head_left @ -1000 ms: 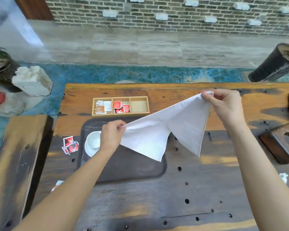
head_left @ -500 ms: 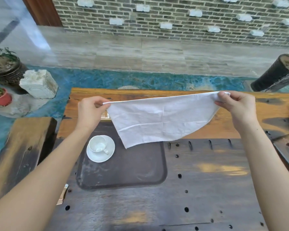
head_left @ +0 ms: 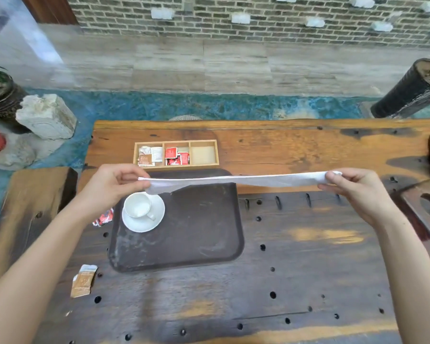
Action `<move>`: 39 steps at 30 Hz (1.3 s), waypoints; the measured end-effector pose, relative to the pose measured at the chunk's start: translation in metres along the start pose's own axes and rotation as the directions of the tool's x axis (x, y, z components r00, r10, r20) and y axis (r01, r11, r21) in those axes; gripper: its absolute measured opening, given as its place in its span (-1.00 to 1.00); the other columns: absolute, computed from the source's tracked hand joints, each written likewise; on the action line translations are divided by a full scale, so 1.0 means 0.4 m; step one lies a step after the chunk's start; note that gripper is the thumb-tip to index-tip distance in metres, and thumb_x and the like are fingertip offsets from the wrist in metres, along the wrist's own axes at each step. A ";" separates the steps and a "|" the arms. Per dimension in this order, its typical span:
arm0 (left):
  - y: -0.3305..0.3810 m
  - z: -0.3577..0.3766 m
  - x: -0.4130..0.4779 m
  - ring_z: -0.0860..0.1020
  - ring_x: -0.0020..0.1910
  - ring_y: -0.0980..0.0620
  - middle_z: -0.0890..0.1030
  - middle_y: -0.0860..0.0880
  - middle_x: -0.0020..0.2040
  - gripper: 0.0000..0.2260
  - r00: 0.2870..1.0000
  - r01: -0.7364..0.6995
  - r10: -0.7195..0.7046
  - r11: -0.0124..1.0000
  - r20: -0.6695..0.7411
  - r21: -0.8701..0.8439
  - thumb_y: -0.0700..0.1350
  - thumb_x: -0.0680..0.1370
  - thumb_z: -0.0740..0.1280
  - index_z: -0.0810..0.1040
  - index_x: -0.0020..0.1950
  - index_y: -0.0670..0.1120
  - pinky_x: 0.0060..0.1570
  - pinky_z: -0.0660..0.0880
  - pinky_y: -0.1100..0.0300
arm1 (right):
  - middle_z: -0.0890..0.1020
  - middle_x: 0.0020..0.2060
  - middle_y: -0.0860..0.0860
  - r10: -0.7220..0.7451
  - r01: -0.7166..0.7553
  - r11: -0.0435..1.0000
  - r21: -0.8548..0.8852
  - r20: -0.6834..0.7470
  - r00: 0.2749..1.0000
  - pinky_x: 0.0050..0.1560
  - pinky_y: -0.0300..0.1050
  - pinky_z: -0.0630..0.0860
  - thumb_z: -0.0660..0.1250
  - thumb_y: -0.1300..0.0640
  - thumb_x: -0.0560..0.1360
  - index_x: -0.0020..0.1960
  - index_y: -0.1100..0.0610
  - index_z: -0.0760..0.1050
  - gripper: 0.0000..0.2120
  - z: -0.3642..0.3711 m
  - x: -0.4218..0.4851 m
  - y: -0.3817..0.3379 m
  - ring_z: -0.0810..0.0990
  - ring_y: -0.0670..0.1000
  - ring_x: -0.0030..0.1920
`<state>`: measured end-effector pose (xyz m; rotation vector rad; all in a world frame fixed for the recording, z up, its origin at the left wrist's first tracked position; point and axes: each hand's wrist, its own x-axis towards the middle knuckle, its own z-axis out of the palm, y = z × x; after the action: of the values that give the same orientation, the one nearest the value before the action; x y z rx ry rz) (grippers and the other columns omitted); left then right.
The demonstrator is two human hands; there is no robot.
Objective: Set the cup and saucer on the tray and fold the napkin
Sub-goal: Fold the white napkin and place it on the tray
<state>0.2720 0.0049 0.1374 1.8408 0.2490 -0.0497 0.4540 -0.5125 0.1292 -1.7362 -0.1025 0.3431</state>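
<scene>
Above the wooden table (head_left: pixel 296 155), held in the air between 2 hands: 1 white napkin (head_left: pixel 236 180), drawn out flat and seen nearly edge-on as a thin band. Long axis runs left to right, roughly parallel to the table's far edge; 1 loose corner droops at the left end, just above the cup.

Left hand (head_left: pixel 112 186): fingers pinched shut on the napkin's left end. Right hand (head_left: pixel 355 192): fingers pinched shut on the napkin's right end. Hands well apart, cloth taut between them.

On the table, under the napkin's left half: 1 dark brown rectangular tray (head_left: pixel 196 234). On the tray's left side: 1 white saucer (head_left: pixel 139 224) with 1 white cup (head_left: pixel 137 206) standing upright on it, handle pointing toward the lower right.

Beyond the tray: 1 wooden box (head_left: pixel 176 154) of 3 compartments; left holds pale sachets, middle holds red sachets.

Left of the tray, on the table: red sachets (head_left: pixel 103 217), partly hidden by the left forearm. Nearer the person: 1 brown sachet (head_left: pixel 83 280), torn at its top.
</scene>
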 end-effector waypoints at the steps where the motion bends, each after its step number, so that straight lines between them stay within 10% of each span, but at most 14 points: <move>1: -0.022 0.006 -0.015 0.69 -0.21 0.16 0.76 -0.04 -0.14 -0.95 0.999 0.023 -0.023 1.000 0.035 0.001 -0.21 0.46 0.50 0.70 -0.11 -0.08 -0.16 0.53 0.46 | 0.76 -0.09 0.10 0.041 -0.041 0.999 -0.011 0.007 0.999 0.10 -0.16 0.66 0.54 0.01 0.39 -0.06 0.18 0.76 -0.75 -0.004 -0.018 0.030 0.73 0.08 0.01; 12: -0.249 0.087 -0.113 0.68 -0.09 0.07 0.76 -0.05 -0.09 -0.73 0.951 0.272 -0.279 0.960 0.133 0.068 0.07 0.41 0.55 0.74 0.02 -0.04 -0.01 0.54 0.19 | 0.65 -0.19 0.17 0.363 -0.356 0.930 -0.086 0.086 0.928 -0.09 -0.19 0.69 0.61 -0.14 0.31 -0.02 0.25 0.73 -0.52 -0.001 -0.141 0.296 0.61 -0.03 -0.19; 24: -0.344 0.234 0.073 0.62 -0.20 -0.19 0.71 -0.23 -0.13 -0.89 0.872 0.479 -0.410 0.830 -0.268 0.285 -0.31 0.53 0.38 0.70 -0.04 -0.18 -0.06 0.58 0.08 | 0.56 -0.22 0.14 0.492 -0.499 0.861 -0.101 -0.090 0.866 -0.03 -0.18 0.67 0.43 0.15 0.59 -0.02 0.44 0.58 -0.70 0.093 -0.003 0.452 0.68 0.08 -0.20; 29: -0.388 0.265 0.158 0.60 -0.15 -0.25 0.68 -0.21 -0.19 -0.80 0.925 0.377 -0.282 0.576 -0.256 0.725 -0.32 0.51 0.27 0.68 -0.12 -0.16 -0.19 0.55 0.01 | 0.61 -0.26 0.09 0.492 -0.524 0.822 -0.222 -0.187 0.850 0.06 0.09 0.61 0.50 0.15 0.54 -0.10 0.36 0.58 -0.74 0.108 0.093 0.516 0.65 0.10 -0.29; 39: -0.408 0.302 0.235 0.45 0.05 -0.20 0.59 -0.17 -0.08 -0.83 0.933 0.175 -0.339 0.123 -0.124 0.977 -0.25 0.44 0.33 0.69 -0.05 -0.21 -0.07 0.35 0.03 | 0.62 -0.32 0.00 0.488 -0.530 0.717 -0.452 -0.217 0.845 -0.42 -0.48 0.43 0.51 0.08 0.51 -0.27 0.15 0.55 -0.75 0.147 0.202 0.568 0.68 0.00 -0.37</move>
<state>0.3431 -0.0541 -0.0662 3.1162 0.5370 -0.7780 0.4867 -0.4808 -0.1146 -2.2863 0.4007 0.6996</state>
